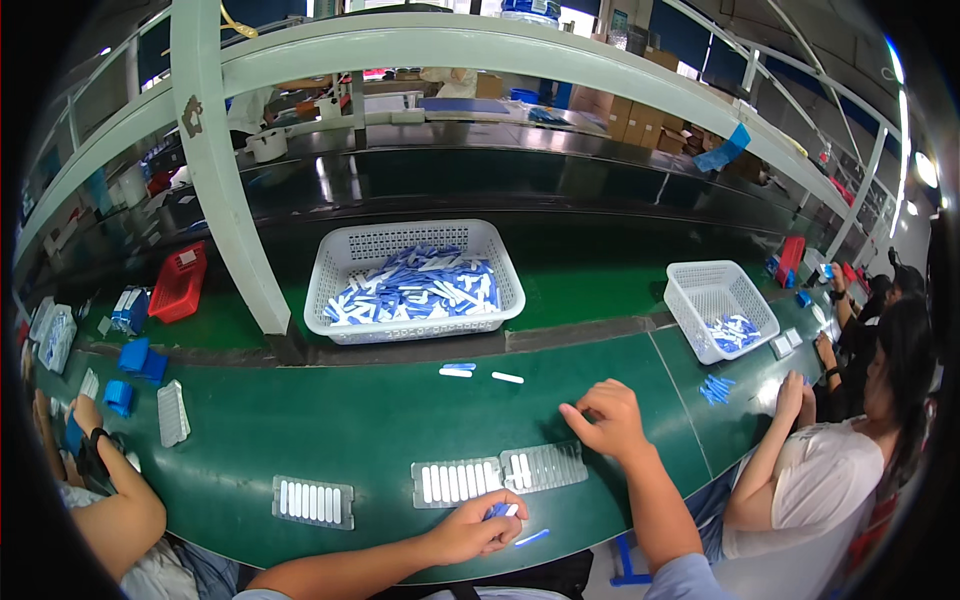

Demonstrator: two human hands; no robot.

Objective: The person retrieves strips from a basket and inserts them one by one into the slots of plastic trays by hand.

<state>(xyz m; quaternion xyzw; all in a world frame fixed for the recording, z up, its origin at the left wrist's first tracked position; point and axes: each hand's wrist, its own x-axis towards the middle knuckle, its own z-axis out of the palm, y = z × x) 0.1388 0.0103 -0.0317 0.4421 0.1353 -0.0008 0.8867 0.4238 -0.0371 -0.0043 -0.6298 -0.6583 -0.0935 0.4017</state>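
Observation:
My left hand (485, 524) is closed around several small blue-and-white sticks (501, 511), at the near edge of the green table. Just behind it lies a clear plastic tray in two halves; white sticks (457, 482) fill the left half. The right half (545, 467) has a few white sticks at its left end and bare slots beyond. Above that half hovers my right hand (608, 418), fingers curled and thumb pointing left; whatever they hold, if anything, is hidden. One blue stick (533, 537) lies right of my left hand. Another clear tray (314, 502) of white sticks sits to the left.
A white basket (415, 325) heaped with blue and white sticks stands behind the work area, near a metal post (235, 200). Loose sticks (507, 378) lie in front of it. A second white basket (715, 270) is at right. People (815, 480) work on both sides.

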